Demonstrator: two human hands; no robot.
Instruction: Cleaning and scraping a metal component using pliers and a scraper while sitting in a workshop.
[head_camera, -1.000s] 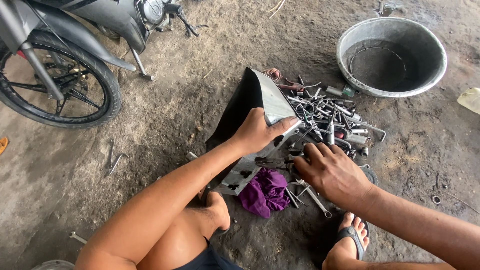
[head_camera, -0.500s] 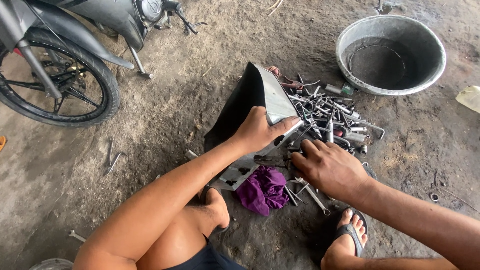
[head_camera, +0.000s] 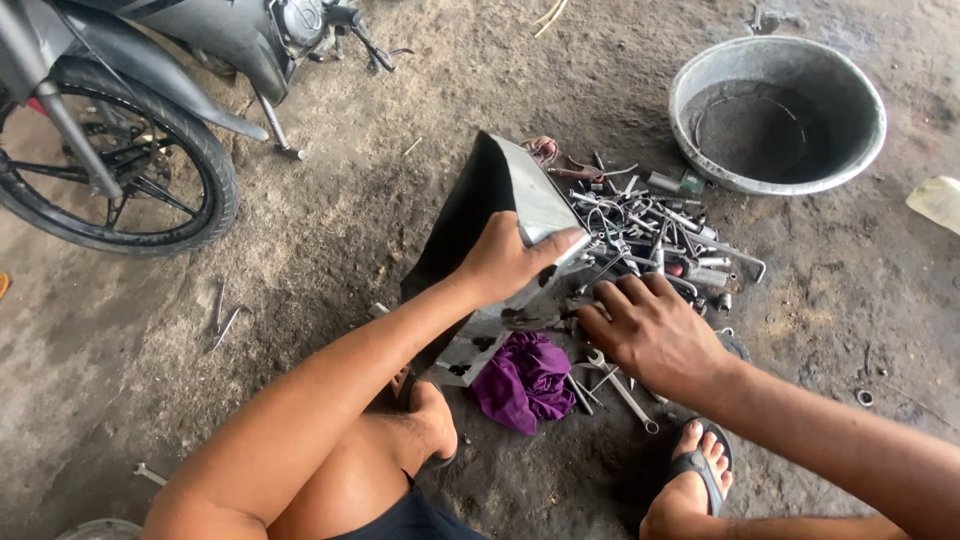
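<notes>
the left hand (head_camera: 510, 262) is closed around the top edge of a grey panel (head_camera: 535, 200), fingers wrapped over its upper rim and thumb on the near face, holding it tilted up on edge from the floor (head_camera: 380, 200). the panel's dark inner side faces away to the left, its pale side faces the tools. the right hand (head_camera: 650, 330) lies palm down, fingers loosely spread and open, fingertips resting at the near edge of a pile of tools (head_camera: 650, 235); it grips nothing that i can see. the pile is a heap of wrenches, sockets and bits lying on the floor just right of the panel, touching its lower edge. one wrench (head_camera: 625, 392) lies apart from the heap, just below the right hand.

a purple rag (head_camera: 525, 380) is crumpled on the floor at the panel's foot, between the two forearms. the person squats: a bare knee and foot show at the bottom left, and a foot in a black sandal (head_camera: 700, 470) at the bottom right.

beyond the tools, top right, stands a round metal basin (head_camera: 860, 150), dusty grey inside. top left is a motorbike (head_camera: 200, 40), its spoked wheel (head_camera: 120, 170) on the floor and its stand down. two small wrenches (head_camera: 225, 315) lie by themselves on the floor below the wheel, well apart from the heap.
</notes>
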